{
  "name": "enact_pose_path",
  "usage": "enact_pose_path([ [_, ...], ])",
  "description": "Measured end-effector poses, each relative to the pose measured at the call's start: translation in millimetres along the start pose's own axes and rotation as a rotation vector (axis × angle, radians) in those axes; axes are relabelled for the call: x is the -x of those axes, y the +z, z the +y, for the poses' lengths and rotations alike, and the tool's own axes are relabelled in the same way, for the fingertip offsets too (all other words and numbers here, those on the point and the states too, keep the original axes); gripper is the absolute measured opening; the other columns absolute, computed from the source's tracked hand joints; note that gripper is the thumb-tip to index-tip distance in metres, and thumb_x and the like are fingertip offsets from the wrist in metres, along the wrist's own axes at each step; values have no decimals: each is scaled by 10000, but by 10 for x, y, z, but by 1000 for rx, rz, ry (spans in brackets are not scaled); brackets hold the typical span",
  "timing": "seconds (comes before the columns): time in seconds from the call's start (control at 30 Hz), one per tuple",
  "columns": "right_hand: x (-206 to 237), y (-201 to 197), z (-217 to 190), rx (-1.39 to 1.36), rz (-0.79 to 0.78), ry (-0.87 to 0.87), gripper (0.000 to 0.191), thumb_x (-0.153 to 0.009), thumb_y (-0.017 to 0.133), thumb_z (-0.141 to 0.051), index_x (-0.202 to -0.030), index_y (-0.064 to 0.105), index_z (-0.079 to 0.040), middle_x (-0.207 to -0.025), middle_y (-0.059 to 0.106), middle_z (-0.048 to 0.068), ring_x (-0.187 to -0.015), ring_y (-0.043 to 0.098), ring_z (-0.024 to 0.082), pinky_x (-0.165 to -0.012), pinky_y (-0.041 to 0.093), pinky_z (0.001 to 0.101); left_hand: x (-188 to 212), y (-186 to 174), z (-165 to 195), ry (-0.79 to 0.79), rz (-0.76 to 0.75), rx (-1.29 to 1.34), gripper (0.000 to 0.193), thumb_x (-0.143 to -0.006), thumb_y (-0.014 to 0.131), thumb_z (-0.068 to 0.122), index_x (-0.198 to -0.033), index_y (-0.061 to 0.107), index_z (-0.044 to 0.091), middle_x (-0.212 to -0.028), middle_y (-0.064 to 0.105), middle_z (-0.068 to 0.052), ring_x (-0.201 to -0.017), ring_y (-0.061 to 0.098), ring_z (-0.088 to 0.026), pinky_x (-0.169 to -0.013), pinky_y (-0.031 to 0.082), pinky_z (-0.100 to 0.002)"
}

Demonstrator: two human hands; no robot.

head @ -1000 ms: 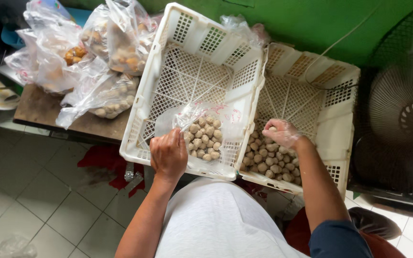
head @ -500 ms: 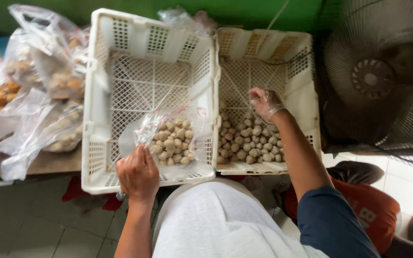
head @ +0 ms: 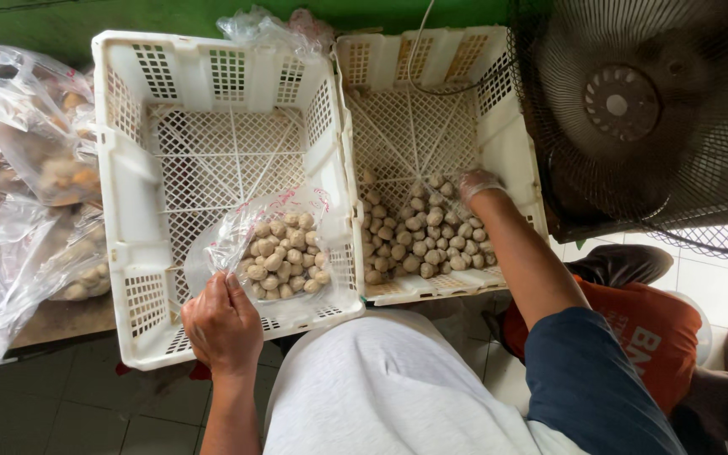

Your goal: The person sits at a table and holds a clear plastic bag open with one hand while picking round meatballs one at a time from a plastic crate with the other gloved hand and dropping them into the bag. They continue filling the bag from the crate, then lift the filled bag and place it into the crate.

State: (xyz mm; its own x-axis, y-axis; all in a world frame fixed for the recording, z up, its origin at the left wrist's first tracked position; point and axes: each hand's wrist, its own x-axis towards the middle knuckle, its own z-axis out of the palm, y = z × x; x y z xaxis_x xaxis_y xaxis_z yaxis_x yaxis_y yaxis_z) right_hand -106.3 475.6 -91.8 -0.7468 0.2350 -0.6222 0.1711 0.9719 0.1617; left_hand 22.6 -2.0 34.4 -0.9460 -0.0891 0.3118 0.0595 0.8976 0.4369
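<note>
Left hand [head: 222,324] fingers pinching bag [head: 273,253] of balls at its near edge, in left crate [head: 128,211] — gloved right hand [head: 478,184] curled over loose balls [head: 419,236] in right crate [head: 507,143], grip unclear — two crates, one fan [head: 642,109].

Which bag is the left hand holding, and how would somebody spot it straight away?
Find the two white lattice crates side by side; take the left crate. At its near end the left hand holds open a clear plastic bag of beige balls. It alone lies inside a crate; the other bags are piled outside.
</note>
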Motion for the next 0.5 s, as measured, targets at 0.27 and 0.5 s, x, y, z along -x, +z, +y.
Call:
enact_pose_path([
  [0.27,469,-262,-100,-1069,17,-97,420,-1106,559,-418,-1061,627,-7,-923,589,95,-834,571,236,-829,583,489,-99,-27,-12,0,32,42,271,-1079,502,209,-1010,696,31,-694,662,-101,-654,625,-265,-789,423,-427],
  [0.5,1512,-624,-1277,-819,-82,-970,521,-894,705,-60,-1382,522,-50,-911,506,58,-715,533,132,-633,596,271,-140,-81,-39,9,26,52,253,-1065,520,217,-999,691,45,-734,687,-104,-679,641,-273,-791,432,-421],
])
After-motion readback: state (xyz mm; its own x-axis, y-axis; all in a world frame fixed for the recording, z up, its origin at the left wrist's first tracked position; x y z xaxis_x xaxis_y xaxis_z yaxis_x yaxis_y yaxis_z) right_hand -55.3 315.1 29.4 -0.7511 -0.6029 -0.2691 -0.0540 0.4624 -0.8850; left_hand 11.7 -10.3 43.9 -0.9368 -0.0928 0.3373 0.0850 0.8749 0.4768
